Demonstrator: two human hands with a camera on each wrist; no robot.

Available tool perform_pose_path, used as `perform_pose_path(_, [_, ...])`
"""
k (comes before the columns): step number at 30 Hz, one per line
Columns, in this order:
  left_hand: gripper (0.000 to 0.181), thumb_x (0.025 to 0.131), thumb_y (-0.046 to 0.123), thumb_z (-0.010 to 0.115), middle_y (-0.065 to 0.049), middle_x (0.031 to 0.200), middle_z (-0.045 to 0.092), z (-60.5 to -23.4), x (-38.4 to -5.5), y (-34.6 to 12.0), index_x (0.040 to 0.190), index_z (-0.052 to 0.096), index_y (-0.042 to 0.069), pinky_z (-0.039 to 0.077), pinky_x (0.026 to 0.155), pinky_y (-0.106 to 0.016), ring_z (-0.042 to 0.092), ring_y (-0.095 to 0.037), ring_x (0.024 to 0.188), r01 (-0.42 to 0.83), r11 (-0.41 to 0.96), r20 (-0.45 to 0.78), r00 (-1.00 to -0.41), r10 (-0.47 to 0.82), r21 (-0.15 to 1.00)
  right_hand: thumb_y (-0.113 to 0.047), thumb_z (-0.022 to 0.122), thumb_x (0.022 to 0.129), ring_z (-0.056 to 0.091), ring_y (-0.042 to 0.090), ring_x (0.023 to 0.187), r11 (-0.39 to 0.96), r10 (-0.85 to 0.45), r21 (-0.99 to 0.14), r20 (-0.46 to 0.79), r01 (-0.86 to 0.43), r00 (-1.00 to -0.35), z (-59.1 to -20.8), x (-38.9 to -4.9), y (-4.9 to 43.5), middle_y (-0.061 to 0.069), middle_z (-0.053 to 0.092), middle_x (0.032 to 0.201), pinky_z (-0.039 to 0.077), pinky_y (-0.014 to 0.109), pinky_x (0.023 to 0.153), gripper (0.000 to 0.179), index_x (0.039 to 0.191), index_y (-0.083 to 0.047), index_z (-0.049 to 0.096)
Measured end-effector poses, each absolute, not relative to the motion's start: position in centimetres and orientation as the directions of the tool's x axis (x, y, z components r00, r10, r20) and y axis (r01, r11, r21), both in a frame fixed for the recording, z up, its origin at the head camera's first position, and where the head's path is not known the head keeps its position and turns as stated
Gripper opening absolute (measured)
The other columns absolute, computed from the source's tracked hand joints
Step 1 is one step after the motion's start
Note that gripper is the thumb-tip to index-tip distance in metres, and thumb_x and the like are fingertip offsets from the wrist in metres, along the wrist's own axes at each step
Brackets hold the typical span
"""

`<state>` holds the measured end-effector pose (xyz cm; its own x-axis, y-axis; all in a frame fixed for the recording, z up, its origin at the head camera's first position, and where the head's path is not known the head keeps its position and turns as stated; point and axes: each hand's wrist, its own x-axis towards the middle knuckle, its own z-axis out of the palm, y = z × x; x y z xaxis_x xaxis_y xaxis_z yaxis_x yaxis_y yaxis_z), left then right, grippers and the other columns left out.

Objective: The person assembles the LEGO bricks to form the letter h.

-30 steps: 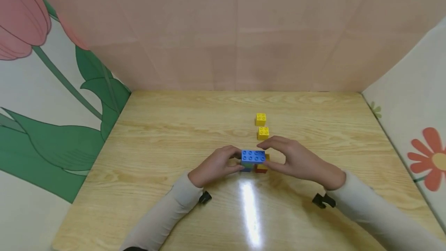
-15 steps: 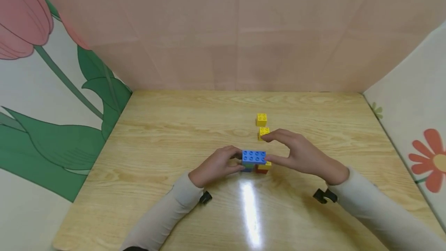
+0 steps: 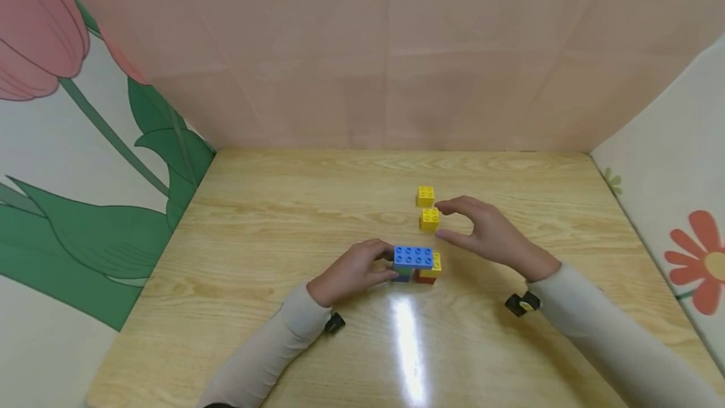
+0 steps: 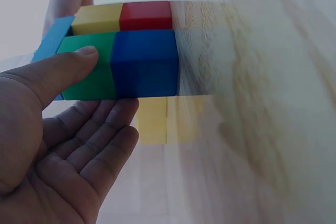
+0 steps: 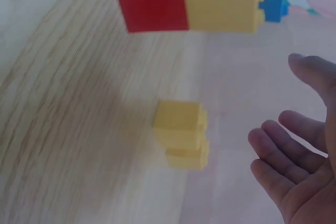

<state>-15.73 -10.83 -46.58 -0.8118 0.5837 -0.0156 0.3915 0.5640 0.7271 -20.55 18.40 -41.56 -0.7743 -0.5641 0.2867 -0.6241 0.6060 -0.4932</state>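
A small toy-brick structure stands on the wooden table, with a long blue brick (image 3: 413,257) lying across its top. Below this, in the left wrist view, a green brick (image 4: 97,83) sits on a dark blue brick (image 4: 145,64). Beside them a yellow brick (image 4: 97,18) rests on a red brick (image 4: 147,16). My left hand (image 3: 357,271) grips the structure, thumb pressed on the green brick and fingers on its opposite side. Beside the nearer loose yellow brick (image 3: 429,220) is my right hand (image 3: 488,230), thumb and fingers spread apart, holding nothing.
Behind the nearer yellow brick stands a second loose yellow brick (image 3: 425,196). A pink backdrop (image 3: 385,80) rises at the far edge of the wooden table (image 3: 283,194). Flower-patterned panels (image 3: 702,263) flank both sides.
My right hand has left the structure's right end and moved away to beside the loose yellow bricks. My left hand has kept its hold in place.
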Motion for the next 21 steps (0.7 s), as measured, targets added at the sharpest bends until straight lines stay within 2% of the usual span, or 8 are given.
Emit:
perform_pose_path(13, [0.037, 0.09, 0.031, 0.071, 0.008, 0.112, 0.063, -47.0, -15.8, -10.6, 0.121, 0.062, 0.013, 0.051, 0.091, -0.025, 0.061, -0.012, 0.108, 0.408, 0.526, 0.021, -0.804, 0.594, 0.747, -0.042, 0.071, 0.089, 0.059, 0.032, 0.11, 0.695, -0.511, -0.499, 0.162, -0.517, -0.844, -43.9, -22.2, 18.5, 0.013, 0.061, 0.123, 0.05, 0.053, 0.091, 0.059, 0.133, -0.007, 0.057])
perform_pose_path(21, [0.038, 0.09, 0.032, 0.071, 0.008, 0.112, 0.062, -46.9, -15.9, -10.8, 0.122, 0.062, 0.014, 0.049, 0.09, -0.021, 0.06, -0.008, 0.107, 0.404, 0.538, 0.013, -0.808, 0.589, 0.74, -0.031, 0.073, 0.089, 0.059, 0.036, 0.11, 0.722, -0.502, -0.49, 0.115, -0.488, -0.857, -44.5, -22.7, 18.2, 0.017, 0.059, 0.124, 0.05, 0.053, 0.091, 0.057, 0.135, -0.002, 0.054])
